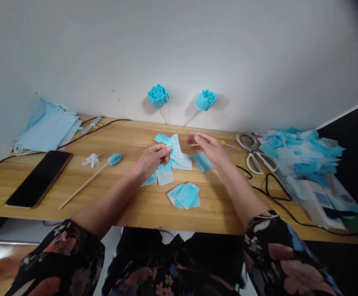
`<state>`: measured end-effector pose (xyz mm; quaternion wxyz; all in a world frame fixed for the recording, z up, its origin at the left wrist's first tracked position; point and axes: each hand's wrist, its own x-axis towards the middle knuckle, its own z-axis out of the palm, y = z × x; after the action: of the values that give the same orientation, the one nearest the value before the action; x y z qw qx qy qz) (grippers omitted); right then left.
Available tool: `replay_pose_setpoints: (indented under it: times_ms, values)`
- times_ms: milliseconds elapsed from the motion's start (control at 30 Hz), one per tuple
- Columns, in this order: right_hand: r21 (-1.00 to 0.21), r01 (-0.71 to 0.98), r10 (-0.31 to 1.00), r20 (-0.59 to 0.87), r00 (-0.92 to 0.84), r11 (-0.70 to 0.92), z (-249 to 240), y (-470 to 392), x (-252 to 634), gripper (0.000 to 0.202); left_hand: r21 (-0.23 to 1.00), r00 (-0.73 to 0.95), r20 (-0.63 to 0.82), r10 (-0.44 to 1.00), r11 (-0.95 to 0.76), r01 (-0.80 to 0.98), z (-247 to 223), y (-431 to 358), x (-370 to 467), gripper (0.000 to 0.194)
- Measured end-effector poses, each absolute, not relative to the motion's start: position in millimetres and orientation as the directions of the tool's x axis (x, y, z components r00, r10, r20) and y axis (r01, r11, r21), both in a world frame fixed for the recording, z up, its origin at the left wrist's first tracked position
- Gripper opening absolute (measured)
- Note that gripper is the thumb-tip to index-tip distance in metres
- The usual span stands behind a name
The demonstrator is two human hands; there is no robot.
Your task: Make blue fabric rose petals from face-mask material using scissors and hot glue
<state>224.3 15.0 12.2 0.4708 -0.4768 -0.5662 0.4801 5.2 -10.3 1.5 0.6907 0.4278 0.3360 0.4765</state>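
My left hand [157, 156] is closed, its thumb and fingertips pinching a light-blue piece of mask fabric [175, 147] over the middle of the table. Beneath it lie cut blue and white fabric pieces [165, 173]. My right hand [208, 147] hovers to the right, fingers blurred but loosely stretched out, with nothing visible in them. Just below that hand a blue fabric square [201, 161] shows. Closer to me rests a small pile of blue fabric squares [184, 195]. To the left, a wooden stick [85, 185] bears a small rolled blue bud [115, 158].
Two blue fabric flowers [158, 96] [206, 100] on sticks lean against the wall. Left are face masks [48, 125], a phone [39, 179] and a clear plastic scrap [91, 160]. Right are white-handled scissors [254, 163], black cables [277, 199], a fabric heap [302, 152] and a white device [322, 203].
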Motion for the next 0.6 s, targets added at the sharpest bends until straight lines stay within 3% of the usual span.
replay_pose_setpoints:
  times_ms: [100,600]
  values:
    - [-0.995,-0.002,0.984,0.096,-0.151,0.096,1,20,213,0.051,0.919,0.335,-0.068,0.940,0.190,-0.346,0,-10,6,0.047]
    - [-0.991,-0.105,0.917,0.117,-0.380,0.083,-4,-1,214,0.042,0.944,0.510,-0.120,0.852,0.257,-0.208,4,-16,8,0.054]
